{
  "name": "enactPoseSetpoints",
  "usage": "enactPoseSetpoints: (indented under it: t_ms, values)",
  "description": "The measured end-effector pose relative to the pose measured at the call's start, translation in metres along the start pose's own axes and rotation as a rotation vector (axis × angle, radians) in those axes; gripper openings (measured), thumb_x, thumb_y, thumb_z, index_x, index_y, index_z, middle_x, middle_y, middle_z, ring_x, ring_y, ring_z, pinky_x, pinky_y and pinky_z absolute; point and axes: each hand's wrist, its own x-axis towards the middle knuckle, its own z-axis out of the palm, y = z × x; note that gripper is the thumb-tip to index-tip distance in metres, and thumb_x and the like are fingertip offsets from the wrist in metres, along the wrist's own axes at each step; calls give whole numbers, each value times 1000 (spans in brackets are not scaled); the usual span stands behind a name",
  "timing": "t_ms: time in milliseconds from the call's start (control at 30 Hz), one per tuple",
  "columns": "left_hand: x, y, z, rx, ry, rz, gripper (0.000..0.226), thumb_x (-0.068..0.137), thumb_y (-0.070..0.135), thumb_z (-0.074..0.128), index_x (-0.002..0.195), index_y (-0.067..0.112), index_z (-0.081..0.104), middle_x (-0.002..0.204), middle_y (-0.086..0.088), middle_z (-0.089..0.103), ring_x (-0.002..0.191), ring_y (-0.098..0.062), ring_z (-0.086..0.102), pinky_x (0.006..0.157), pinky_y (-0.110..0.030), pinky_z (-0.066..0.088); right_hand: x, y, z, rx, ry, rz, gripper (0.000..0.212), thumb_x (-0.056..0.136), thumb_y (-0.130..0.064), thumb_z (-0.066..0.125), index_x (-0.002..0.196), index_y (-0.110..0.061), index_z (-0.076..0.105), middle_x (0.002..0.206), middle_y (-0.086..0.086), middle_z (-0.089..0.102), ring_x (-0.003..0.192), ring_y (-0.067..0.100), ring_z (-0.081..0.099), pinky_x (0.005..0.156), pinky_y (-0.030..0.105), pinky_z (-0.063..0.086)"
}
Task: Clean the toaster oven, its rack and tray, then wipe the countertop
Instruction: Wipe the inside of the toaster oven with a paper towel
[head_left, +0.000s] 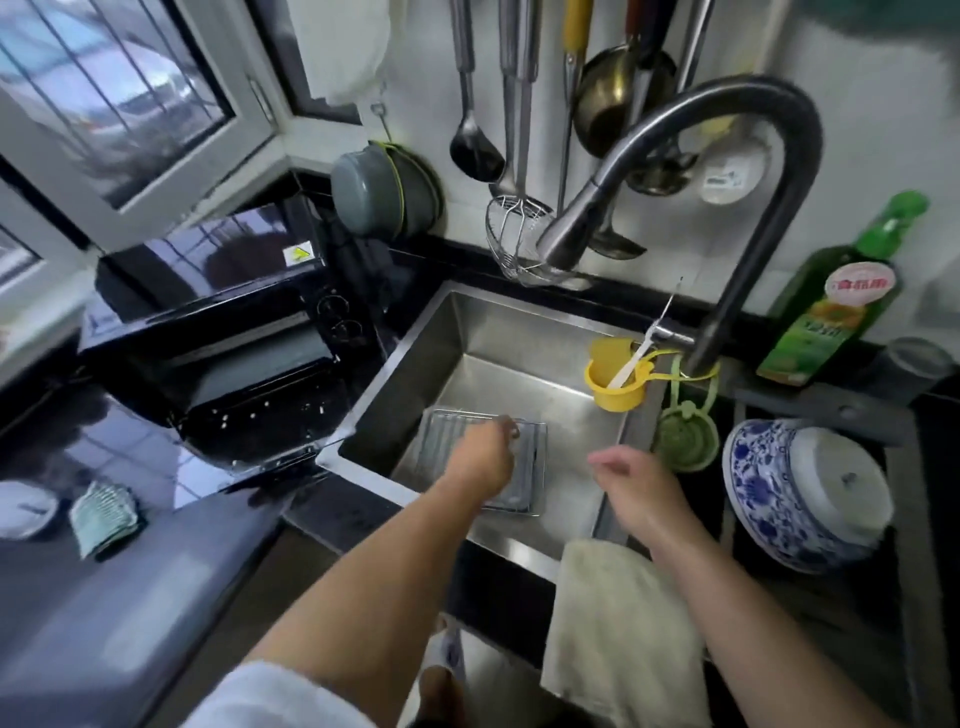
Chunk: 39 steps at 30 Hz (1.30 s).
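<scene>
Left hand (485, 457) reaches forward at the frame's centre on a bare, outstretched forearm, fingers curled down at the tip. Right hand (636, 480) hovers just right of centre, fingers loosely extended and pointing left, gripping nothing.

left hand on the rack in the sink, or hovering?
Touching. The head view shows the left hand reaching into the sink, its fingertips curled onto the wire rack, no gap visible.
</scene>
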Motion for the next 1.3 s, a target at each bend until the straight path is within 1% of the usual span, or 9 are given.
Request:
enactPoseSetpoints:
  t_ms: [100, 200, 300, 400, 667, 800, 967, 1100, 1300]
  values:
    - [-26, 13, -6, -389, 135, 59, 29, 102, 15, 57, 131, 14, 57, 103, -9, 70, 99, -31, 65, 78, -31, 47, -8, -1, 3, -17, -37, 7, 16, 96, -12, 59, 104, -19, 72, 104, 1, 71, 94, 16, 63, 77, 24, 43]
    - [-75, 20, -27, -744, 141, 62, 19, 108, 22, 53, 94, 11, 59, 65, 17, 63, 66, 1, 58, 65, -22, 41, -25, -22, 18, 93, -48, 2, 14, 97, -11, 58, 101, -18, 69, 99, 6, 72, 93, 23, 67, 77, 31, 51]
    - [-117, 5, -42, -941, 85, 54, 36, 111, 32, 47, 97, 9, 71, 79, 15, 72, 73, 6, 63, 72, -13, 46, -50, -58, 42, 405, -182, 23, 17, 101, -14, 54, 104, -17, 70, 100, 11, 74, 88, 21, 69, 80, 37, 58]
    - [-145, -28, -59, -1121, 194, -5, 23, 109, 19, 51, 105, 13, 72, 84, 7, 76, 75, 0, 69, 68, -16, 51, -68, -90, 76, 600, -398, 14, 20, 103, -19, 53, 113, -18, 69, 109, 3, 75, 94, 22, 71, 82, 34, 57]
    - [-192, -183, -109, -1385, 311, -295, 16, 97, -3, 60, 98, -1, 76, 100, -26, 76, 88, -30, 71, 89, -44, 58, -86, -152, 212, 311, -451, -80, 13, 93, -7, 67, 82, -11, 71, 86, 8, 75, 84, 22, 72, 85, 44, 60]
    - [-198, -264, -126, -1438, 287, -353, 20, 99, -1, 54, 95, 4, 73, 96, -18, 76, 81, -26, 70, 70, -34, 57, -85, -172, 273, 281, -427, -62, 13, 95, -11, 65, 88, -4, 72, 89, 10, 74, 88, 21, 71, 90, 42, 58]
    - [-199, -323, -153, -1600, 240, -392, 22, 80, -2, 49, 69, 10, 65, 84, -17, 72, 78, -30, 67, 81, -42, 50, -89, -195, 325, 161, -331, -71, 17, 100, -18, 58, 94, -5, 69, 95, 12, 72, 94, 23, 70, 84, 33, 59]
    - [-199, -363, -156, -1967, 285, -507, 11, 92, 0, 51, 90, 2, 62, 94, -22, 72, 75, -37, 70, 81, -51, 56, -95, -205, 366, -47, -395, -63, 17, 100, -20, 56, 91, -15, 70, 90, 2, 73, 83, 14, 71, 83, 33, 59]
    - [-244, -433, -130, -1849, 577, -812, 15, 91, 5, 52, 96, 2, 66, 68, -11, 63, 59, -28, 60, 66, -35, 48, -102, -202, 477, -632, -569, -542, 23, 96, -24, 57, 118, -26, 64, 119, -7, 57, 112, 15, 55, 96, 29, 45]
